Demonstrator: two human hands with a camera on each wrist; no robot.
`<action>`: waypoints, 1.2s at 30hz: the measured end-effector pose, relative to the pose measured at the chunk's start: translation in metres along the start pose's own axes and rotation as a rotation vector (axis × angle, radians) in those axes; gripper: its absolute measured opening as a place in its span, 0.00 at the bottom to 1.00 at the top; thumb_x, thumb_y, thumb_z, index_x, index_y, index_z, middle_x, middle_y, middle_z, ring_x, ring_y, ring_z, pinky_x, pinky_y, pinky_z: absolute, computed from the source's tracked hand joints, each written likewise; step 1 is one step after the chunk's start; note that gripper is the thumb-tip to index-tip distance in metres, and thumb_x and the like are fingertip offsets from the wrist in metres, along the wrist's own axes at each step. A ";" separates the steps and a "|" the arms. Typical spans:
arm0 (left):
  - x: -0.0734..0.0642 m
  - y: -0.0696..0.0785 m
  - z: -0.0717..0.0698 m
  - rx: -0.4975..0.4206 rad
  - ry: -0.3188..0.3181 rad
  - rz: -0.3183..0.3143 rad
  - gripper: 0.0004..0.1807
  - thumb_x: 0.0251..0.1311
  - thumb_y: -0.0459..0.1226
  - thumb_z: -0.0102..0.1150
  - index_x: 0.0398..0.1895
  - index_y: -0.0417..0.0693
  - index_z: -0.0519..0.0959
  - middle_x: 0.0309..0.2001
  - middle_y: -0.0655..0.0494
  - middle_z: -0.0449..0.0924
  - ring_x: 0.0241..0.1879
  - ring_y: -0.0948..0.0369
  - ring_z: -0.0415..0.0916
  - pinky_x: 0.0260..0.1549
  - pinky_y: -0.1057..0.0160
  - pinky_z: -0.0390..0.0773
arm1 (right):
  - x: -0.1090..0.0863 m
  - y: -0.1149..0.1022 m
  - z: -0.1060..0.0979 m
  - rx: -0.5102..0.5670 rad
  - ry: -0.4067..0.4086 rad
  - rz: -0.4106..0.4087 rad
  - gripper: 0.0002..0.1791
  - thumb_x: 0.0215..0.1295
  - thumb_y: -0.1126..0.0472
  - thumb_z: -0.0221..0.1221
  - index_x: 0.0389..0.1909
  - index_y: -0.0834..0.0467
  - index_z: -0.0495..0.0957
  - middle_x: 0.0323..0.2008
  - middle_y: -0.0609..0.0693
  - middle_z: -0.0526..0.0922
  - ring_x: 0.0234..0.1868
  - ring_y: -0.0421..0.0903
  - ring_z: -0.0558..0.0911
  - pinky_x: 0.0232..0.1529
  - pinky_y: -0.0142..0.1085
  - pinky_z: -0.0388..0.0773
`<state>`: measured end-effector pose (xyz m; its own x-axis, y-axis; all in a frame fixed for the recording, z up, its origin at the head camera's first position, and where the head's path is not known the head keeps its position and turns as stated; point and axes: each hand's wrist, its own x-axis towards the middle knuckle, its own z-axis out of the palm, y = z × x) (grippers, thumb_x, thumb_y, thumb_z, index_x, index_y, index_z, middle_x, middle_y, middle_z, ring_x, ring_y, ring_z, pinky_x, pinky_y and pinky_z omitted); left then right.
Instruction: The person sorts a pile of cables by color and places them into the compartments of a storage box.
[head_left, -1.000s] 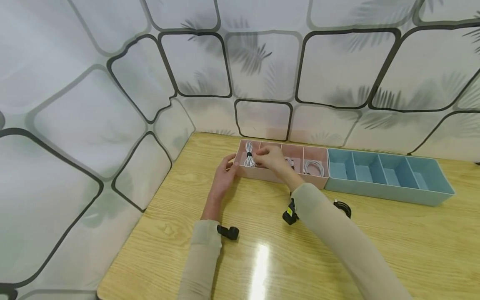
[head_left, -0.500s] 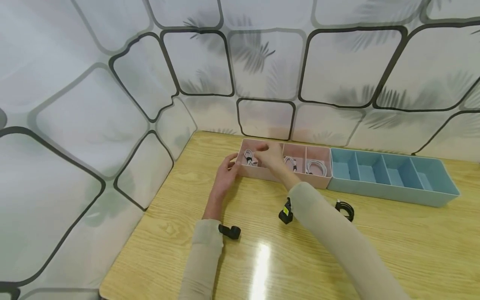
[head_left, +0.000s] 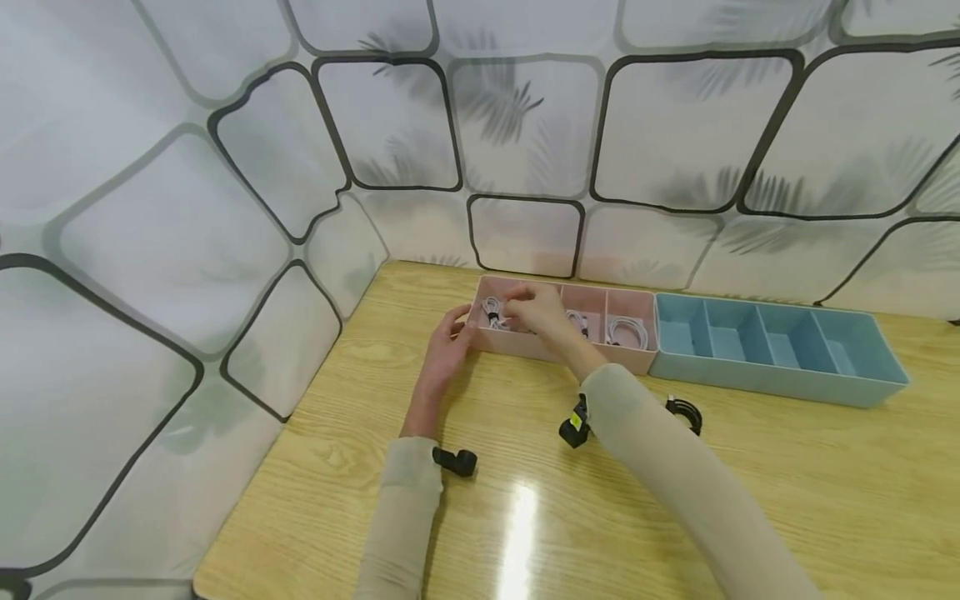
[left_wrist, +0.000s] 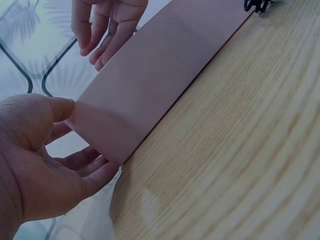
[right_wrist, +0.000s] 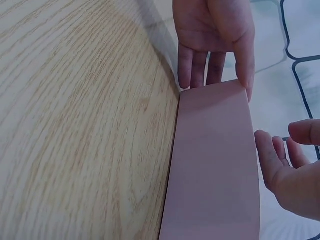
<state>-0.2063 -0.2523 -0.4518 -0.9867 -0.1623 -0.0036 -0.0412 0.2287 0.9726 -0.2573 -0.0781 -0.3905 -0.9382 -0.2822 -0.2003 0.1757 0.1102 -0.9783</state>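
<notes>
A pink divided box (head_left: 517,343) stands at the back of the table. In its leftmost compartment lies a white cable (head_left: 492,312) bundled with a black tie. My left hand (head_left: 447,350) holds the box's left end, thumb at the front top corner and fingers against the end wall, as the left wrist view shows. Above the second compartment hovers my right hand (head_left: 542,313), fingers loosely bent, nothing visible between them; it partly hides that compartment. White coiled cables (head_left: 628,333) lie in the two compartments to the right.
A blue divided box (head_left: 780,379) adjoins the pink one on the right. On the wooden table (head_left: 360,400), a coiled black cable (head_left: 686,412) lies in front of the blue box, partly behind the right sleeve. A patterned curtain (head_left: 525,237) rises behind the boxes.
The white cable, earlier upright by the right fingertips, now lies lower and tilted in the leftmost compartment. The right fingers have come away from it. The left hand stays on the box.
</notes>
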 end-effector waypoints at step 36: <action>-0.001 0.005 0.003 0.014 -0.016 -0.030 0.25 0.76 0.38 0.48 0.72 0.42 0.65 0.61 0.30 0.71 0.59 0.42 0.71 0.57 0.42 0.73 | -0.045 0.019 -0.075 0.141 -0.083 -0.001 0.25 0.79 0.55 0.47 0.71 0.61 0.65 0.60 0.65 0.74 0.47 0.54 0.85 0.44 0.47 0.83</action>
<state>-0.2057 -0.2485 -0.4474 -0.9874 -0.1542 -0.0363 -0.0726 0.2370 0.9688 -0.2342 0.0084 -0.3960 -0.9115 -0.3610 -0.1972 0.2202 -0.0233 -0.9752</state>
